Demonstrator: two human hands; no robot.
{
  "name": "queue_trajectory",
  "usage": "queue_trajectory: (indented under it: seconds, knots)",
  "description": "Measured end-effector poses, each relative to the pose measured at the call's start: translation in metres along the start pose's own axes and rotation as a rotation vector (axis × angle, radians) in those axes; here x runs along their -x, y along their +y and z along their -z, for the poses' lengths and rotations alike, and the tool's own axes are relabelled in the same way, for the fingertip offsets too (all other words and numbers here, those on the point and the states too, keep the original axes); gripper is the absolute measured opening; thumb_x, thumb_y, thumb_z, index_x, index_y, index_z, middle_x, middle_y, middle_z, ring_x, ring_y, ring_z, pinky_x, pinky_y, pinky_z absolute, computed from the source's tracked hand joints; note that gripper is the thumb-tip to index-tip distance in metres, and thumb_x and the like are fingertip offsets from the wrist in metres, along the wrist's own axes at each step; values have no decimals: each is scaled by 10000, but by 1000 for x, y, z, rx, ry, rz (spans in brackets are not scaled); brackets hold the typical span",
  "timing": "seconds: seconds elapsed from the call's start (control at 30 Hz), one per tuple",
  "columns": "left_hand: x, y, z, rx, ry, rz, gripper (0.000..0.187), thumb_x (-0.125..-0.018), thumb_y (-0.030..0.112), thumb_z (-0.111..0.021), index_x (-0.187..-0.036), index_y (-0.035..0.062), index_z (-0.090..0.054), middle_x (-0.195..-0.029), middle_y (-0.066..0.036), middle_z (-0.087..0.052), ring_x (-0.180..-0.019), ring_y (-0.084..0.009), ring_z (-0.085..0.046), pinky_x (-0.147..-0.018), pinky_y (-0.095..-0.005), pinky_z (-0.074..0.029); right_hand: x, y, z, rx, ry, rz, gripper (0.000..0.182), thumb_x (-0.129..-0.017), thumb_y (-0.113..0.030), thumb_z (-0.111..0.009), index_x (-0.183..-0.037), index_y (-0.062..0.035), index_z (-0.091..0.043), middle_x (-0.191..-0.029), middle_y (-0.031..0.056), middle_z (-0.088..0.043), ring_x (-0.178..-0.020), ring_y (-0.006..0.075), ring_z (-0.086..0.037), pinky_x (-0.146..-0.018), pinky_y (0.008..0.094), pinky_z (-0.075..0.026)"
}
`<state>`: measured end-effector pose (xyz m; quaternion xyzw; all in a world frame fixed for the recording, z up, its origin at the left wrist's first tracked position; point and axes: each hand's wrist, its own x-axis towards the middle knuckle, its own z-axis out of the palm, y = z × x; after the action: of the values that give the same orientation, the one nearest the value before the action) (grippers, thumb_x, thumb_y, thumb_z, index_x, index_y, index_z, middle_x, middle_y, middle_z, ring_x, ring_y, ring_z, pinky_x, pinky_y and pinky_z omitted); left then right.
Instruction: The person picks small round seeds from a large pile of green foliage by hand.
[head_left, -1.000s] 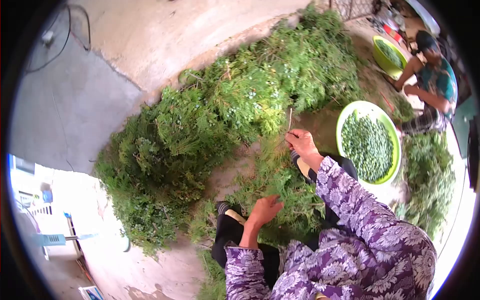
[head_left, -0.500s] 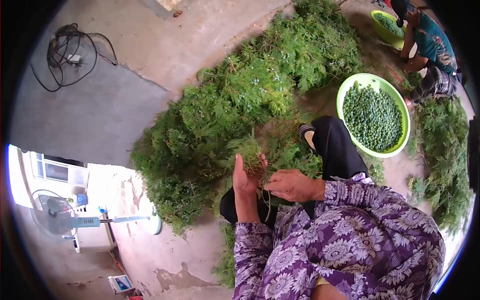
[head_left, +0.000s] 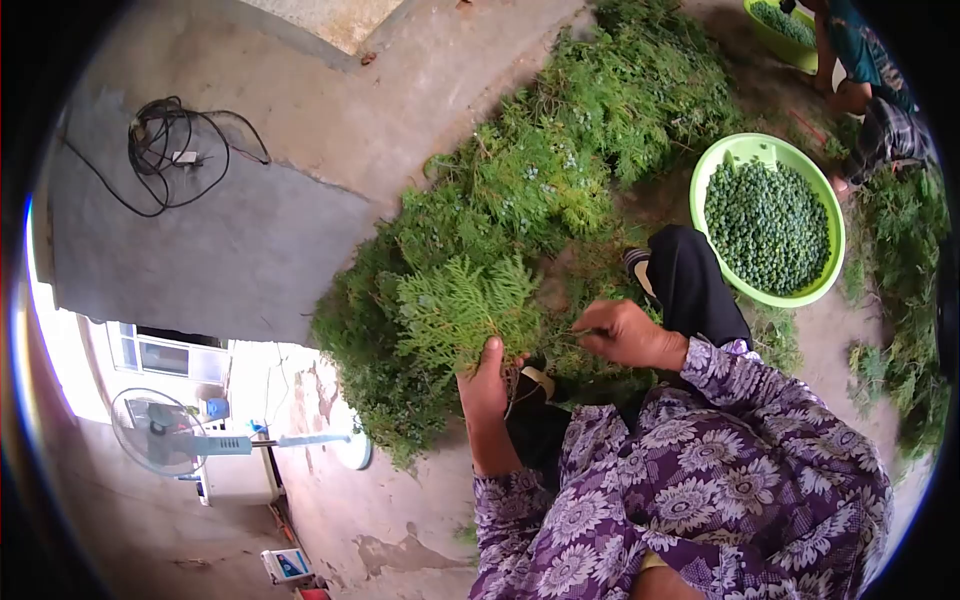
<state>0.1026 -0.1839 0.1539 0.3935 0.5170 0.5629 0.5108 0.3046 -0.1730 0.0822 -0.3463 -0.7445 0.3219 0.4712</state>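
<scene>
My left hand (head_left: 484, 388) is closed round the stem end of a leafy evergreen branch (head_left: 470, 305), its thumb pointing up and the flat fronds fanning out above. To its right, my right hand (head_left: 632, 335) is closed with the fingertips pinched together; a thin dark bit seems to show at the tips, too small to name. The two hands are apart. Beyond them lies a long heap of cut evergreen branches (head_left: 560, 150). A light green basin (head_left: 699, 195) full of small green berries (head_left: 768, 230) stands to the right, past my knee.
Another person (head_left: 875, 75) sits at the upper right beside a second green basin (head_left: 800, 58) of berries. More branches (head_left: 905, 300) lie along the right. At left are a coiled black cable (head_left: 160, 165) and a standing fan (head_left: 160, 432).
The branch in my left hand now spreads its fronds upward, where a bunched clump showed before. My right hand has moved right, away from the left. The whole view has shifted slightly.
</scene>
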Motion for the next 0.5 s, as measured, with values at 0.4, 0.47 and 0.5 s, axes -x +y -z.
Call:
queue_trajectory:
  seconds: [0.4,0.47,0.5]
  knots:
    - [35,-14,-3,-447,-147,145,275,-809,92,-576,-1061,-8,-526,-930,-77,-596,-763,-145,-553,-668,-256,-432,-43,-68,55,-285,219,77,256,-722,-104,-667,-947,-7,-594,-793,83,-573,-634,135,-561,-551,253,-455]
    - [42,-13,-10,-501,-174,126,305,-805,99,-589,-1093,17,-529,-1002,-43,-581,-875,-118,-526,-759,-256,-418,-46,-71,52,-309,217,82,267,-719,-112,-668,-951,-5,-591,-804,93,-573,-631,157,-568,-557,268,-463]
    - [45,-10,-12,-505,-177,130,305,-805,99,-589,-1093,17,-529,-1002,-43,-581,-875,-118,-526,-759,-256,-418,-46,-71,52,-214,183,105,285,-716,-108,-674,-972,-15,-591,-842,100,-574,-687,180,-569,-580,285,-464]
